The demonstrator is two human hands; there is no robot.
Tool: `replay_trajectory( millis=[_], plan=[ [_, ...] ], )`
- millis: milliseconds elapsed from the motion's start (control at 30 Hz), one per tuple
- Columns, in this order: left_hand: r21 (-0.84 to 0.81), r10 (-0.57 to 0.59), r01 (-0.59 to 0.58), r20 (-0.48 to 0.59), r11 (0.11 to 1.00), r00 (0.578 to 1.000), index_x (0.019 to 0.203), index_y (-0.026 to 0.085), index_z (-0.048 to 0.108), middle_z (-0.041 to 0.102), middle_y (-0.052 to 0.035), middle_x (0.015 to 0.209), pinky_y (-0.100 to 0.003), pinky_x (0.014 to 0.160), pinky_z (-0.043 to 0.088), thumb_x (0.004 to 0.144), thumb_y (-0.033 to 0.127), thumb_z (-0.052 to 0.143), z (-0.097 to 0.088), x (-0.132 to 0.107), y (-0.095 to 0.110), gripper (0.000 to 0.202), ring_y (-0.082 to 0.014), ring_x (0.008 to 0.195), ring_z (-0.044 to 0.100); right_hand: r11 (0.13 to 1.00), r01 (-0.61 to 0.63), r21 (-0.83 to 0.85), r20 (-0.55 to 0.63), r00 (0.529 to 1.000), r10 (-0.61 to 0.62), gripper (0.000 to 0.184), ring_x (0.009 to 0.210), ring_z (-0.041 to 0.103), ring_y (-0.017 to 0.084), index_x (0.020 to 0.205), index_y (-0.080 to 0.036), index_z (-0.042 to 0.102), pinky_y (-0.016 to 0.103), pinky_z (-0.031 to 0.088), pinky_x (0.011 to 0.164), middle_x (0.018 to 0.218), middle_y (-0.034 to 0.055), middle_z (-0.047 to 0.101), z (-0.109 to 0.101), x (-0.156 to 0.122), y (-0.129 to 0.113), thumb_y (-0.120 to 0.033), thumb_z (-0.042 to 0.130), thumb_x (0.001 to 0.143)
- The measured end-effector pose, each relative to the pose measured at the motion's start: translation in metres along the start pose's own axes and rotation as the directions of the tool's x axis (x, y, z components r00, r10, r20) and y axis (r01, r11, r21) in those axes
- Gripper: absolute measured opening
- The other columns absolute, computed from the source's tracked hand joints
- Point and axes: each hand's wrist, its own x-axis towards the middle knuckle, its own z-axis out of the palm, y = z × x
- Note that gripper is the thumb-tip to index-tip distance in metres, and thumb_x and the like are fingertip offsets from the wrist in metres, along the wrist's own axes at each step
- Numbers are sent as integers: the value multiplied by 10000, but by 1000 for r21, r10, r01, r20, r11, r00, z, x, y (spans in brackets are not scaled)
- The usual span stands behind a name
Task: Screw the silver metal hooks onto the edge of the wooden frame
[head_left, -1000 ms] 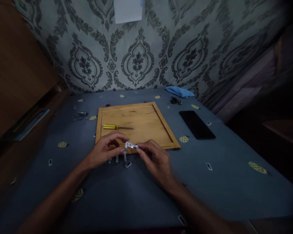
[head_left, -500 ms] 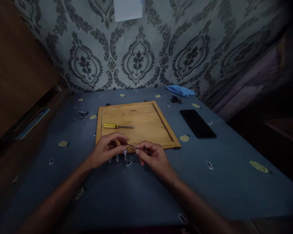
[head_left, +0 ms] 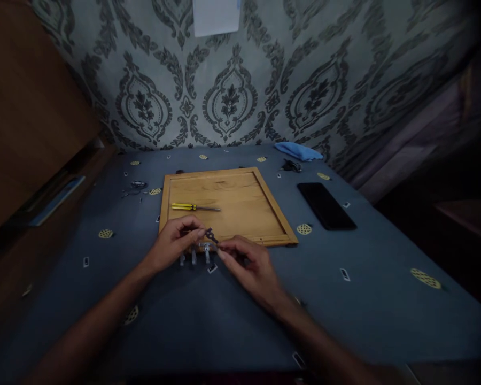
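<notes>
Metal piece: small, dark, with what looks like a hole; held up over the board's [head_left: 240,195] near edge, between the hands. I read the step as turning the metal piece [head_left: 210,235] for a look or fit.
Right hand [head_left: 250,264]: thumb and finger pinch its near end.
Left hand [head_left: 180,240]: thumb and fingertip drawn together at its other end; I can't tell whether they grip it.
Doing it well: I'd let one pinch bear it while the other turns it, low over the board so a slip lands on wood.
Clips [head_left: 207,254]: shiny, in a row along the board's near edge, just below the fingers; I'd lift clear before swinging sideways.
Screwdriver [head_left: 186,207]: lies on the board's left half, beyond the left hand; knuckles could nudge it.
Board rim: raised, could catch a fingertip.
Room: tablecloth [head_left: 344,326] open right of the board, nearer than the black slab [head_left: 326,207].
</notes>
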Motion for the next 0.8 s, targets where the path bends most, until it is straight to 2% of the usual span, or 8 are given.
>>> replay_trajectory(
  millis=[67,133,267,367,433,600,800],
  plan=[
    [1,-5,5,-2,1000,1000,794,162,626,581,21,682,-227,566,420,874,476,693,0,0,0,331,-114,602,516,997,58,-42,27,998,-57,86,674,647,147,884,-217,727,260,502,621,740,11,695,0,-1,0,-250,651,907],
    [19,3,-3,-1,1000,1000,799,159,639,598,11,698,-231,581,428,865,475,701,0,0,0,329,-121,624,529,998,51,-49,43,998,-49,89,656,634,144,859,-220,722,259,493,612,728,8,692,0,-1,1,-244,651,905],
    [33,11,-11,11,999,1000,811,158,650,624,-5,727,-245,618,450,874,468,682,1,0,0,318,-140,667,564,990,-120,71,86,990,114,159,540,561,119,824,-206,716,241,452,525,665,-6,662,1,-2,0,-341,675,897],
    [42,26,-25,-5,999,1000,908,157,675,666,-26,818,-260,669,481,895,454,652,1,-1,-2,298,-163,744,615,931,-284,228,120,957,262,273,478,512,102,811,-190,706,233,440,488,591,-34,599,2,-1,-2,-461,727,846],
    [47,44,-43,-26,998,999,981,160,680,683,-40,880,-274,715,505,909,445,635,1,-1,-3,297,-180,806,643,888,-351,296,135,936,325,332,459,488,96,785,-191,691,232,435,481,547,-53,549,3,1,-4,-516,756,804],
    [76,103,-99,-53,992,993,1046,162,666,708,-69,934,-305,781,534,939,385,598,-1,0,-7,256,-205,914,674,820,-423,387,134,905,403,405,419,443,71,708,-195,654,225,388,443,558,-52,554,1,5,-3,-573,797,722],
    [179,146,-143,-3,973,989,1041,169,659,724,-67,962,-297,765,545,963,329,549,-2,0,-7,209,-194,920,687,764,-507,399,147,858,493,356,375,390,58,670,-201,641,220,330,419,497,-67,519,0,0,1,-508,815,714]
  ],
)
